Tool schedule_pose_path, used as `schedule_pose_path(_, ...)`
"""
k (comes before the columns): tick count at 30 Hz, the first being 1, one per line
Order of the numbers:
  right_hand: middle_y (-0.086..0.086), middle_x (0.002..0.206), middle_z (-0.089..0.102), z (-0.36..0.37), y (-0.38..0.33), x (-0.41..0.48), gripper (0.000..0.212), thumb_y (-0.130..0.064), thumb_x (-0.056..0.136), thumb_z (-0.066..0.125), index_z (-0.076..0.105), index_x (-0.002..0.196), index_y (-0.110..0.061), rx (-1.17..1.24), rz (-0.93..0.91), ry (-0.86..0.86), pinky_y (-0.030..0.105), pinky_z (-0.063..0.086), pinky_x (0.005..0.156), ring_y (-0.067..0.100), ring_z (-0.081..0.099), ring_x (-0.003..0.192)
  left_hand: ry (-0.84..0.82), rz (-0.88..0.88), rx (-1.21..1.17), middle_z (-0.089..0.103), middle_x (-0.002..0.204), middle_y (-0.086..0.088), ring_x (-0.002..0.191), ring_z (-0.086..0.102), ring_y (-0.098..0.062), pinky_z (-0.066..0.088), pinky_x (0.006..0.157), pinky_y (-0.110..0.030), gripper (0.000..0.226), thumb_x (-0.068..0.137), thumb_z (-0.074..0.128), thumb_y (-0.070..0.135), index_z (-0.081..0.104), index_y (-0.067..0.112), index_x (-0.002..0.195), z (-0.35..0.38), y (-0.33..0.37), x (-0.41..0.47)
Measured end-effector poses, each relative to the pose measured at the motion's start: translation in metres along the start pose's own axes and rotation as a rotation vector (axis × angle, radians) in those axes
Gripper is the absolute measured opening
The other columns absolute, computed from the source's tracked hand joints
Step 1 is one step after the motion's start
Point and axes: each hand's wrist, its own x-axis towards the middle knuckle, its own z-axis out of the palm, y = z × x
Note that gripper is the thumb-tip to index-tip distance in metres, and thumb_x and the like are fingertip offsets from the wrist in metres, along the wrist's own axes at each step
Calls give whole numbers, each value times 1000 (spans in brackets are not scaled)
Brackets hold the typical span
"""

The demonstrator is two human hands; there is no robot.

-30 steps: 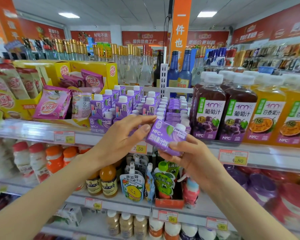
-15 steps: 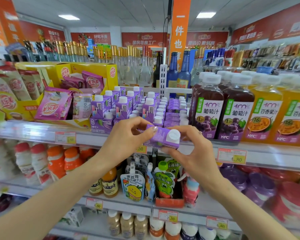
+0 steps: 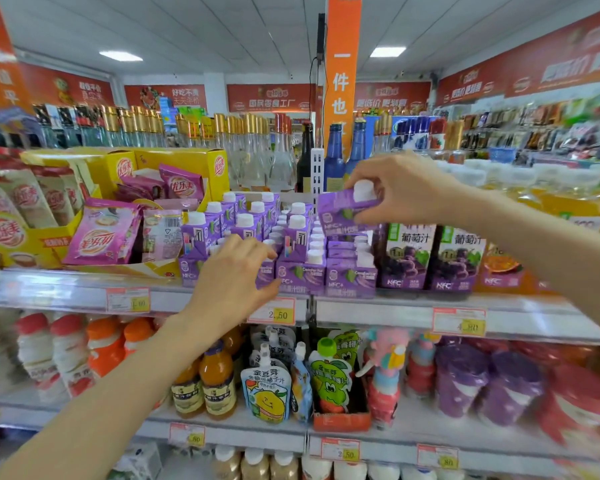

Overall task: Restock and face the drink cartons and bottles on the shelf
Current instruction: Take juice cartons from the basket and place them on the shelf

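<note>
My right hand [image 3: 400, 188] grips a small purple juice carton [image 3: 343, 211] with a white cap, holding it upright above the right end of the stacked purple cartons [image 3: 293, 258] on the upper shelf [image 3: 371, 304]. My left hand [image 3: 234, 271] is at the front row of those cartons, fingers curled at a front carton whose face it partly hides. Whether it grips that carton is unclear. Dark grape juice bottles [image 3: 430, 256] stand just right of the cartons, partly behind my right forearm.
Yellow display boxes with pink milk-tea sachets [image 3: 101, 233] sit left of the cartons. Glass bottles [image 3: 250, 150] line the back. A white shelf upright [image 3: 316, 174] stands behind the cartons. Pouch drinks [image 3: 267, 396] and small bottles fill the lower shelf.
My right hand has lifted the purple carton up and to the right, over the stack. My left hand let go of it and dropped to the front row of cartons.
</note>
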Motion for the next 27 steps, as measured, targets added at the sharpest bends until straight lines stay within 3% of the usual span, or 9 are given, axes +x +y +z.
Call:
schedule_pose_path(2,-7,85,55,-5,3,24,37,-33,76,73,61,109,-20,-195,-4,-92,29,41,64,13,48,79,-21,15,52,65,90,-6,86,58,-30,46,66,-37,39,65,82,31,68,10,96,4,0,2)
schedule_pose_path(4,-4,87,54,-5,9,49,41,-31,76,72,58,112,-15,-305,17,-223,30,41,65,18,50,84,-46,21,84,64,86,-7,81,59,-30,48,62,-37,40,63,83,31,69,10,94,6,1,5)
schedule_pose_path(7,9,100,67,10,22,88,47,-33,74,72,64,108,-2,-455,28,-400,30,44,61,27,62,90,-68,49,80,62,89,-9,83,60,-30,45,60,-35,37,65,82,30,71,10,95,6,2,7)
schedule_pose_path(10,6,63,59,26,28,110,31,-32,73,74,60,66,-6,-493,60,-489,27,37,54,25,55,61,-86,11,34,55,112,-5,90,58,-23,36,63,-28,36,82,68,32,65,16,114,5,6,5)
schedule_pose_path(12,-1,53,47,34,28,118,40,-32,74,77,48,53,-13,-474,76,-553,32,44,60,20,46,57,-122,-21,40,46,124,1,81,53,-16,32,61,-24,37,89,57,36,58,23,123,5,5,4)
schedule_pose_path(17,-3,61,46,52,26,120,43,-34,70,82,47,54,-15,-498,130,-645,39,54,79,23,54,70,-167,-33,8,43,123,4,67,44,-13,22,47,-19,35,91,53,36,55,27,124,8,-2,6)
schedule_pose_path(27,-2,67,52,63,32,116,37,-34,67,84,53,62,-15,-573,213,-708,40,56,83,19,55,67,-133,-21,-126,47,111,0,59,46,-15,25,46,-16,30,89,58,29,62,20,117,11,-7,6)
